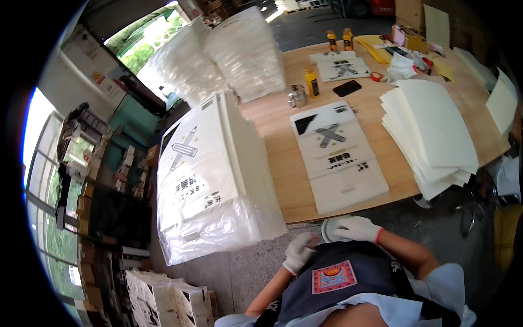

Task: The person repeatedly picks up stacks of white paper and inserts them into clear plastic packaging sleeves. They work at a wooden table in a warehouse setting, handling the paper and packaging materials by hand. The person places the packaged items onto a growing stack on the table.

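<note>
Both of my hands wear white gloves and are close to my dark apron, below the table's front edge. My left hand (pixel 298 254) is raised with loosely bent fingers, and I see nothing in it. Its fingertips are slightly blurred. My right hand (pixel 357 229) reaches over a pale round dish-like thing (pixel 327 231), its fingers lying across it; I cannot make out what is inside. Just beyond, a flat printed plastic bag (pixel 342 158) with a crossed-pencil design lies on the table. To the left stands a tall stack of similar filled bags (pixel 201 174).
On the wooden table (pixel 267 122) a fanned stack of white sheets (pixel 433 131) lies right. Farther back are a black phone (pixel 347 88), a yellow bottle (pixel 311 83), a metal jar (pixel 297 96) and red tape (pixel 376 77). Plastic-wrapped stacks (pixel 245 54) stand far left.
</note>
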Tool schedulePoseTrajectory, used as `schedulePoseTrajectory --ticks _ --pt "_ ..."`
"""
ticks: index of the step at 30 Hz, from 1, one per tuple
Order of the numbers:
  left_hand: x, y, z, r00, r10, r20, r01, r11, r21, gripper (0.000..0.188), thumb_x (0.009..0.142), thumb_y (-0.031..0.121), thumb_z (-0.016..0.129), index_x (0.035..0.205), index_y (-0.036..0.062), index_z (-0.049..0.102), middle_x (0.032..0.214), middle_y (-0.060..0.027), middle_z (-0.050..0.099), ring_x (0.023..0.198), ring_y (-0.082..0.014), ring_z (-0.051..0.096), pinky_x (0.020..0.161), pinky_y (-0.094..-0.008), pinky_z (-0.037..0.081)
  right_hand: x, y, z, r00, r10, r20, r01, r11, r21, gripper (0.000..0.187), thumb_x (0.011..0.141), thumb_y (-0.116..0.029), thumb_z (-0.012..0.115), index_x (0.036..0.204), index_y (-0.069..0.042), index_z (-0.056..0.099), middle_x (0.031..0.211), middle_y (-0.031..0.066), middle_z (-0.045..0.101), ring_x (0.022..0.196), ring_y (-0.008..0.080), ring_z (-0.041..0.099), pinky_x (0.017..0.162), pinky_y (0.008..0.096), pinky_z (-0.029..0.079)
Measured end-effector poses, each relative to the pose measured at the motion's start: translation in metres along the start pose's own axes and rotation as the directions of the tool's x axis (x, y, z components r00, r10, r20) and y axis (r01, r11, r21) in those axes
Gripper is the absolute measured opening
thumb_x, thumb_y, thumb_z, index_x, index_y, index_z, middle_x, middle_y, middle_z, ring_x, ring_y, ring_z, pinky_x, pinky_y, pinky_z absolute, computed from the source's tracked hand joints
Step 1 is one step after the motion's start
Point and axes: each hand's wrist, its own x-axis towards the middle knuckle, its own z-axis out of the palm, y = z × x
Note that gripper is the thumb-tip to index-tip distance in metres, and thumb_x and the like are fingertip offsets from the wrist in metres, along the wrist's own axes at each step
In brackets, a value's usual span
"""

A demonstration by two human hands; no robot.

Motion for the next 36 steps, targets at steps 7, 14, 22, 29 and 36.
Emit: schedulePoseTrajectory --ticks 7,14,22,29,36 --pt "0.042 0.143 -0.174 0.782 0.622 0.054 -0.624 0.776 0.091 0.026 0.081 0.017 0.062 0.104 0.0044 0.062 0.092 -0.013 0.063 0.079 -0.0285 0.063 0.071 -0.0354 0.051 -0.049 0.026 0.008 0.902 0.421 0.09 -0.397 0.731 0.555 0.033 0.089 -0.034 0.057 0.096 -0.003 0.064 0.08 0.0108 0.067 0.07 0.0156 0.065 0.069 0.0283 0.05" --pt "0.025 0.041 -0.375 0.554 -0.169 -0.815 0.455 0.882 0.126 0.048 0.089 0.017 0.059 0.131 0.0013 0.042 0.125 -0.0147 0.051 0.105 -0.0197 0.054 0.087 -0.0284 0.045 0.074 -0.042 -0.048 0.955 -0.001 -0.296 0.129 0.901 0.413 0.044 0.091 -0.031 0.057 0.125 -0.004 0.052 0.121 0.0159 0.056 0.116 0.0243 0.051 0.099 0.0334 0.038" --pt "0.07 0.048 -0.377 0.724 -0.473 -0.503 0.503 0.86 -0.085 0.067 0.093 0.029 0.057 0.144 -0.0019 0.025 0.143 -0.0121 0.039 0.123 -0.0157 0.043 0.097 -0.0237 0.037 0.196 -0.188 -0.087 0.661 -0.478 -0.578 0.713 0.641 0.285 0.05 0.092 -0.038 0.054 0.132 -0.009 0.046 0.149 0.0196 0.025 0.139 0.0363 0.019 0.112 0.0449 0.017" --pt "0.058 0.04 -0.35 0.881 -0.165 -0.443 0.049 0.964 -0.261 0.048 0.098 0.02 0.041 0.143 0.0076 0.029 0.148 -0.012 0.028 0.132 -0.0197 0.033 0.105 -0.028 0.032 0.154 -0.19 -0.051 0.485 -0.745 -0.458 0.631 0.661 -0.406 0.04 0.08 -0.032 0.066 0.116 -0.014 0.06 0.135 0.0194 0.043 0.131 0.0418 0.029 0.107 0.0544 0.024" --pt "-0.046 -0.112 -0.188 0.465 -0.595 -0.656 0.217 0.795 -0.567 0.037 0.091 0.024 0.052 0.124 0.0074 0.052 0.127 -0.0102 0.05 0.114 -0.0195 0.051 0.097 -0.0296 0.041 0.065 -0.052 0.044 0.891 -0.452 -0.051 0.444 0.888 -0.121 0.03 0.089 -0.033 0.053 0.11 -0.014 0.061 0.127 0.0128 0.052 0.113 0.03 0.052 0.098 0.041 0.041"
